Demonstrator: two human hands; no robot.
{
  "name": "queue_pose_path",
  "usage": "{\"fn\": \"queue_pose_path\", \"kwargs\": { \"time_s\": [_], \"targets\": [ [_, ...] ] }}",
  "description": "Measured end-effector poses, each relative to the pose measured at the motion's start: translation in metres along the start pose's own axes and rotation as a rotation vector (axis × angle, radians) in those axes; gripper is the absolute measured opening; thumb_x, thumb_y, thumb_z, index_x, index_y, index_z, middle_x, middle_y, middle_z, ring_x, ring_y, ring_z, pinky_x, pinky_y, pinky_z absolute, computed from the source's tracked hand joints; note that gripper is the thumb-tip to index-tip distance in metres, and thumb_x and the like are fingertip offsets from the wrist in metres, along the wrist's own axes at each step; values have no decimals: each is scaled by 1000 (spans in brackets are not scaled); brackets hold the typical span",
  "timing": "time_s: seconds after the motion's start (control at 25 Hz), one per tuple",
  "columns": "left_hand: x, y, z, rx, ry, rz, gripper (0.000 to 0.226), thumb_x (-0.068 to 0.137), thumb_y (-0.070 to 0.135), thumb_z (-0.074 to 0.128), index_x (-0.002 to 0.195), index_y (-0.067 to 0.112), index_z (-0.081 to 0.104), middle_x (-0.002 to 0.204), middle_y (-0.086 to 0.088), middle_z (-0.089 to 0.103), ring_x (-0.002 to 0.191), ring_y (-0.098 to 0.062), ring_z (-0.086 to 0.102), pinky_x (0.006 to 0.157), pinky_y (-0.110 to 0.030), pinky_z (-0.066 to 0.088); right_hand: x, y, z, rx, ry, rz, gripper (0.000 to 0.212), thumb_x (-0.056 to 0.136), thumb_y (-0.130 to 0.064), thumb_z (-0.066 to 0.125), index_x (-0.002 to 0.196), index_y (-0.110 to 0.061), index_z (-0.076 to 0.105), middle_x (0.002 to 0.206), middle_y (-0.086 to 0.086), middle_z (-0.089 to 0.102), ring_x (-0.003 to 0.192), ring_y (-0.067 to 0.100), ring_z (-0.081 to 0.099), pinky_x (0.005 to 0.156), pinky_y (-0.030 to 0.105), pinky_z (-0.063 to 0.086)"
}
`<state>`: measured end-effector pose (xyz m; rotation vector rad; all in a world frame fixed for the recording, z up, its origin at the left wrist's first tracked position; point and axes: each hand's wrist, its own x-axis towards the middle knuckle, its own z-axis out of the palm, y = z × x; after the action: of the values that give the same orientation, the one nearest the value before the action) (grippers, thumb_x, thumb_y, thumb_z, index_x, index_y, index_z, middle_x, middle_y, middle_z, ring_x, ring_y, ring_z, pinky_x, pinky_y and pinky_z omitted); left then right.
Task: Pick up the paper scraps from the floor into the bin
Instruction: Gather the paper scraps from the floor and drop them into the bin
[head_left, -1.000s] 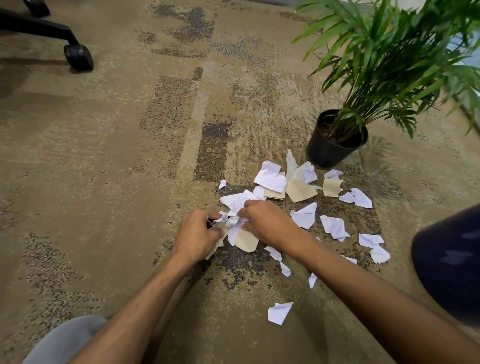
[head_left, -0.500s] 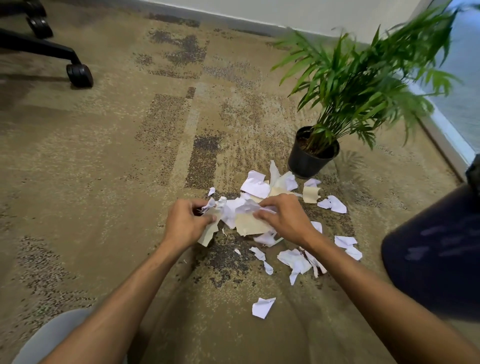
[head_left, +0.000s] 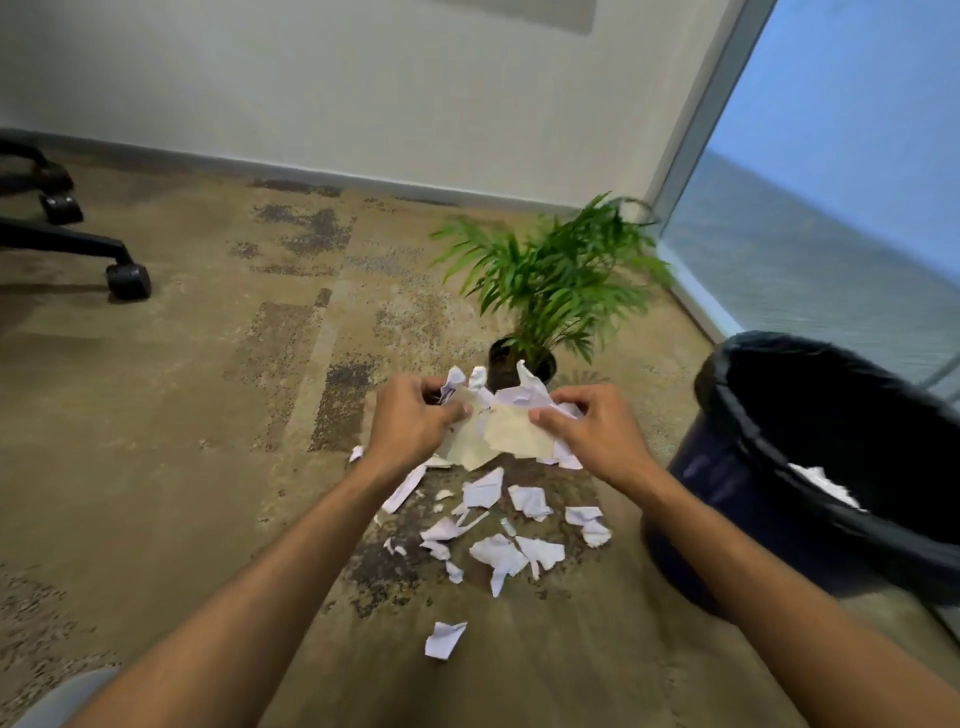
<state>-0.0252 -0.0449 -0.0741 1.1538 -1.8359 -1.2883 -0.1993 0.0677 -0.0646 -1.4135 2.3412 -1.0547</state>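
Observation:
A bunch of white and beige paper scraps (head_left: 501, 423) is held up above the carpet between both hands. My left hand (head_left: 410, 418) grips its left side and my right hand (head_left: 592, 434) pinches its right side. Several more white scraps (head_left: 511, 530) lie on the carpet below, with one apart nearer to me (head_left: 444, 639). The dark bin (head_left: 779, 441) with a black liner stands to the right of my right arm, and white paper (head_left: 826, 486) shows inside it.
A potted green plant (head_left: 545, 291) stands just behind the held scraps. A black office chair base with castors (head_left: 127, 280) is at the far left. A wall runs along the back and a window fills the right side.
Both hands have lifted the gathered bunch of scraps off the carpet. The view has tilted up, bringing the bin's open top, the wall and the window into sight.

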Motion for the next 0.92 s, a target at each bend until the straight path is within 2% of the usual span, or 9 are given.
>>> {"fn": "queue_pose_path", "kwargs": {
  "time_s": [0.12,0.2,0.28,0.4,0.56,0.68,0.76,0.84,0.92],
  "targets": [
    [-4,50,30,-11,-59,111,10,79,14,77,89,14,76,81,-1,73,73,-18,70,67,-34,57,-14,-4,-69,-109,118,-55,22,82,-26,74,98,-12,78,83,-1,73,74,5,61,63,23,40],
    [-9,79,57,-12,-110,185,7,77,13,78,83,13,76,76,-2,72,70,-18,69,66,-34,55,-25,-2,-115,-155,200,-78,14,80,-23,74,86,-11,77,68,-1,68,65,7,58,61,20,40],
    [-14,109,88,1,-170,286,8,75,13,79,81,9,76,75,-5,72,68,-16,67,62,-33,53,-35,6,-154,-191,276,-47,9,79,-21,74,80,-12,76,64,0,64,60,10,56,61,21,42],
    [-22,152,144,59,-256,409,13,72,15,80,76,4,73,78,-13,72,65,-17,64,63,-37,53,-49,28,-202,-300,329,23,13,81,-20,70,88,-10,77,70,-1,62,60,8,54,53,9,36],
    [-30,193,219,158,-409,454,16,71,11,79,72,-1,69,67,-15,67,55,-15,50,53,-38,49,-61,67,-236,-421,320,134,14,82,-19,67,68,-17,66,51,-6,52,51,14,50,48,22,34],
    [-34,202,257,291,-529,534,33,72,8,74,49,4,50,50,-5,40,47,-15,32,46,-28,28,-67,103,-238,-537,307,226,22,82,-22,67,62,-13,64,52,0,55,57,24,57,55,30,43],
    [-34,205,274,401,-576,567,46,76,7,70,46,13,36,47,-1,32,45,-15,28,43,-26,23,-66,123,-233,-592,292,283,25,82,-21,66,60,-11,62,53,2,53,57,26,55,53,31,41],
    [-33,205,290,516,-583,578,44,80,12,68,50,15,36,51,-2,37,49,-21,40,44,-29,28,-62,137,-227,-623,296,311,23,85,-21,62,65,-10,64,59,5,57,61,29,58,53,30,40],
    [-34,201,304,638,-630,574,34,86,19,63,60,12,42,65,-9,53,69,-31,58,53,-31,38,-54,148,-223,-691,242,351,22,92,-27,56,79,-12,66,77,10,64,74,32,63,58,33,45]
  ]
}}
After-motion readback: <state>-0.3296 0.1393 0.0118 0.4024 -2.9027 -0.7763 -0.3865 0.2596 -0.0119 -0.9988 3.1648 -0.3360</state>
